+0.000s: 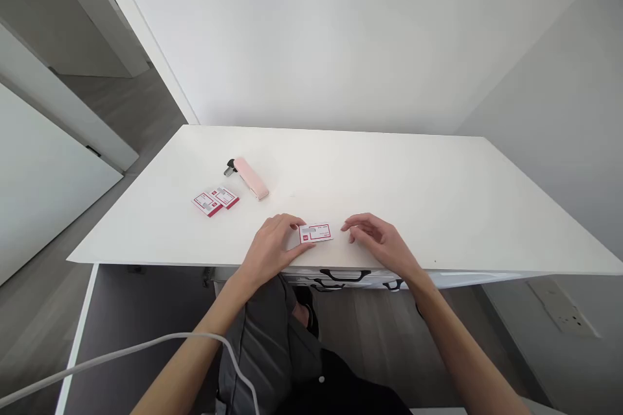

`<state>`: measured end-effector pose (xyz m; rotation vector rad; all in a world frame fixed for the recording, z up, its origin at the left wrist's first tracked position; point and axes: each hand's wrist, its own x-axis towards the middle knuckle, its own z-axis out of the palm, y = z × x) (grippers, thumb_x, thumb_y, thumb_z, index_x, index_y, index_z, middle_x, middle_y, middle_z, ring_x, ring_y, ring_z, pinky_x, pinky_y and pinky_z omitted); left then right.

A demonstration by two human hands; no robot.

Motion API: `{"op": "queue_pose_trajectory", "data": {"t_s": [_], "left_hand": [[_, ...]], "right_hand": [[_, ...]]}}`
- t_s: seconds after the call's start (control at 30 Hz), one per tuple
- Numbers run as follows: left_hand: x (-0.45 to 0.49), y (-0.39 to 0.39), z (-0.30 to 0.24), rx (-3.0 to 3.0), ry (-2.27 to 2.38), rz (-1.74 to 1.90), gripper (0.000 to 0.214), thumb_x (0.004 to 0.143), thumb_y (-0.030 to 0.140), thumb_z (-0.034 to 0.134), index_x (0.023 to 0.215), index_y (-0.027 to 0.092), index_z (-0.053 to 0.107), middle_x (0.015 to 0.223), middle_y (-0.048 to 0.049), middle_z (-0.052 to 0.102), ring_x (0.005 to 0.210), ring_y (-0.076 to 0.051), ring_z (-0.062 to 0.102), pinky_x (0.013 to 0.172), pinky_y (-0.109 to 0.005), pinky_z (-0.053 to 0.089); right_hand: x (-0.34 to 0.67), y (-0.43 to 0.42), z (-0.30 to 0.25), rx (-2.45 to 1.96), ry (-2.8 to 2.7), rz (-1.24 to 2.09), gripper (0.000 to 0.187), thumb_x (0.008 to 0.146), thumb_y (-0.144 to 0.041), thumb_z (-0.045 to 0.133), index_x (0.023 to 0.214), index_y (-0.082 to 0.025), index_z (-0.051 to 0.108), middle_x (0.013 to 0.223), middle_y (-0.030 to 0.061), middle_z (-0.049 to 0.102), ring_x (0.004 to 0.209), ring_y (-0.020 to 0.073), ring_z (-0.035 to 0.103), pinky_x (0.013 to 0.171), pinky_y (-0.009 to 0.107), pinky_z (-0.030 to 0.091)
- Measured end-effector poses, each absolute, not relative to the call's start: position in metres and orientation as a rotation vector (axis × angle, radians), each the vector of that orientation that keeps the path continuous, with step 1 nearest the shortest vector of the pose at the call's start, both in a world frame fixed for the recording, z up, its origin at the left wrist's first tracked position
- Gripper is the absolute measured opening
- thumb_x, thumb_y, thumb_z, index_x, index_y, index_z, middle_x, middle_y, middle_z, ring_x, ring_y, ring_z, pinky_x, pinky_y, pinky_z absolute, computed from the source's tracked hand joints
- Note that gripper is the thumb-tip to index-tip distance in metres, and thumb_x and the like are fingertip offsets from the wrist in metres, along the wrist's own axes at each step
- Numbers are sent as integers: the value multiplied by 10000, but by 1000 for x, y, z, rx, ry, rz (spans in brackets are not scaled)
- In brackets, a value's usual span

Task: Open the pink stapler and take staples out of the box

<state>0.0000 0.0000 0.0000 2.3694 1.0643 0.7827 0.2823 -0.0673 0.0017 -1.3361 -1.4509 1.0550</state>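
A small red and white box point(316, 233) lies near the front edge of the white table point(389, 188). My left hand point(272, 249) rests on the table with its fingers curled around the box's left end, gripping it. My right hand point(377, 240) hovers just right of the box, fingers loosely bent and apart, holding nothing. Two more red and white boxes point(215, 200) lie side by side further left. Behind them a pink stapler point(249, 177) lies on its side with its metal end pointing left.
The table stands against a white wall and into a corner on the right. A white cable point(146, 347) runs across my left forearm below the table edge. Drawer handles point(345, 275) show under the tabletop. A wall socket point(564, 314) sits low on the right.
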Motion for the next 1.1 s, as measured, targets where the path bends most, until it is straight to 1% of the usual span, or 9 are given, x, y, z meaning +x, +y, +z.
{"op": "queue_pose_trajectory", "data": {"t_s": [0.2, 0.43, 0.7, 0.8, 0.97, 1.1], "left_hand": [[7, 1, -4, 2323, 1066, 796, 349, 983, 512, 744, 1189, 250, 642, 1110, -39, 724, 1036, -241, 682, 935, -398, 529], [7, -1, -8, 2322, 1086, 787, 348, 991, 521, 733, 1199, 257, 641, 1117, -46, 730, 1035, -248, 682, 929, -413, 531], [6, 0, -10, 2350, 1067, 799, 354, 994, 527, 731, 1212, 263, 641, 1187, -58, 754, 1086, -262, 694, 957, -433, 531], [6, 0, -10, 2367, 1037, 805, 357, 987, 516, 747, 1215, 263, 641, 1184, -50, 759, 1082, -254, 697, 962, -426, 528], [6, 0, -10, 2385, 1018, 800, 353, 983, 510, 754, 1213, 265, 646, 1180, -48, 763, 1076, -251, 700, 959, -420, 529], [6, 0, -9, 2363, 1036, 793, 362, 975, 526, 752, 1208, 262, 668, 1172, -62, 766, 1065, -257, 703, 950, -431, 542]], "right_hand": [[274, -67, -2, -1281, -1470, 1086, 268, 1059, -469, 613, 1228, -271, 679, 1187, 72, 797, 881, 204, 729, 933, 423, 572], [275, -68, -2, -1326, -1509, 1092, 272, 1059, -477, 608, 1230, -278, 681, 1205, 77, 801, 887, 219, 741, 903, 422, 586], [273, -67, 1, -1357, -1535, 1115, 286, 1047, -484, 616, 1237, -284, 691, 1217, 75, 803, 862, 223, 752, 827, 408, 584], [273, -67, 2, -1358, -1542, 1122, 288, 1045, -479, 623, 1241, -283, 701, 1188, 71, 810, 855, 221, 755, 779, 392, 575], [273, -66, 2, -1358, -1529, 1152, 310, 1036, -493, 641, 1254, -281, 702, 1037, 65, 824, 835, 237, 752, 738, 394, 562], [274, -66, 2, -1339, -1531, 1179, 345, 1030, -521, 651, 1269, -278, 698, 1012, 67, 823, 803, 241, 755, 683, 384, 554]]}}
